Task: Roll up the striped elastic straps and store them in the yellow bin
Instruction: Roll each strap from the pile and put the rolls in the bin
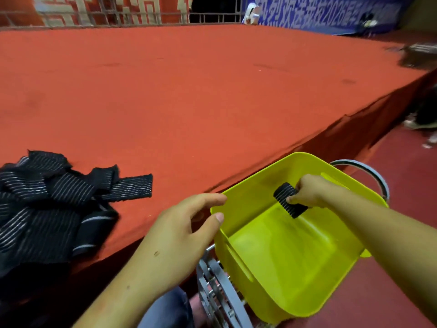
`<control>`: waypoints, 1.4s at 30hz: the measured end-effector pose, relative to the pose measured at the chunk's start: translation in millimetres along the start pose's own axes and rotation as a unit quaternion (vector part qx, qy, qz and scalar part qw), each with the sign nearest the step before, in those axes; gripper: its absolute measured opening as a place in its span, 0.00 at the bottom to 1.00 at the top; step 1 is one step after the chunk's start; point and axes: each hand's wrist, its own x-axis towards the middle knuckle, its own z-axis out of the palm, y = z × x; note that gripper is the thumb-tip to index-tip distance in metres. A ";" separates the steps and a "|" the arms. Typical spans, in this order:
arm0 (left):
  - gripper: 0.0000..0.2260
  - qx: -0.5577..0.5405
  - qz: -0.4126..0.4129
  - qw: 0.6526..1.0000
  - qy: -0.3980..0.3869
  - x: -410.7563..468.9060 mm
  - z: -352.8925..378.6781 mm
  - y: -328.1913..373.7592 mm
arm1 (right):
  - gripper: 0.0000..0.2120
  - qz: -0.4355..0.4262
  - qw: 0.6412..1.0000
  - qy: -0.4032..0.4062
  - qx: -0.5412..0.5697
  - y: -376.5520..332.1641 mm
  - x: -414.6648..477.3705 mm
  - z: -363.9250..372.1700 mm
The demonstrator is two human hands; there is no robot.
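My right hand (309, 191) pinches a rolled black striped strap (287, 201) and holds it inside the yellow bin (255, 268), above the bin's bare floor. The bin stands at the lower right, beside the edge of the red-carpeted platform (189, 91). My left hand (182, 237) hovers with relaxed fingers next to the bin's near left corner and holds nothing. A heap of loose black straps with white stripes (47, 209) lies on the platform at the lower left, one flat end (132, 187) sticking out to the right.
The bin rests on a grey metal folding stool or rack (217, 294), with a grey curved handle (369, 171) behind it. Dark red floor (402, 166) runs along the platform's right side. A railing and blue banner (319, 10) line the far edge.
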 end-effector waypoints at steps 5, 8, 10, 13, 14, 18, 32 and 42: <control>0.12 0.016 -0.011 1.000 -0.020 11.0 12.3 -7.0 | 0.18 0.038 0.998 -0.009 -0.053 -4.2 22.2 6.1; 0.12 0.039 -0.011 0.998 -0.042 12.9 18.7 -12.2 | 0.18 0.042 0.996 -0.014 -0.073 -1.5 33.8 7.3; 0.12 0.049 -0.019 0.998 -0.040 10.7 19.1 -11.4 | 0.18 0.034 0.997 -0.011 -0.074 -3.9 38.4 8.1; 0.13 0.047 -0.027 0.998 -0.035 10.1 21.8 -13.4 | 0.15 0.024 0.996 -0.011 -0.080 -5.4 47.5 20.1; 0.13 0.039 -0.029 0.998 -0.030 9.9 22.4 -14.2 | 0.13 0.024 0.996 -0.013 -0.081 -5.8 49.4 25.3; 0.13 0.025 -0.033 0.999 -0.021 9.6 26.4 -16.0 | 0.05 0.027 0.997 -0.026 -0.068 -6.9 50.2 37.5; 0.19 -0.019 -0.033 0.999 -0.029 5.8 23.4 -15.8 | 0.20 -0.031 0.998 0.014 -0.060 -32.5 11.0 0.4; 0.11 -0.038 -0.065 0.993 0.089 -24.8 -45.3 -46.3 | 0.20 -0.154 0.953 0.140 0.221 -66.9 -65.3 -33.2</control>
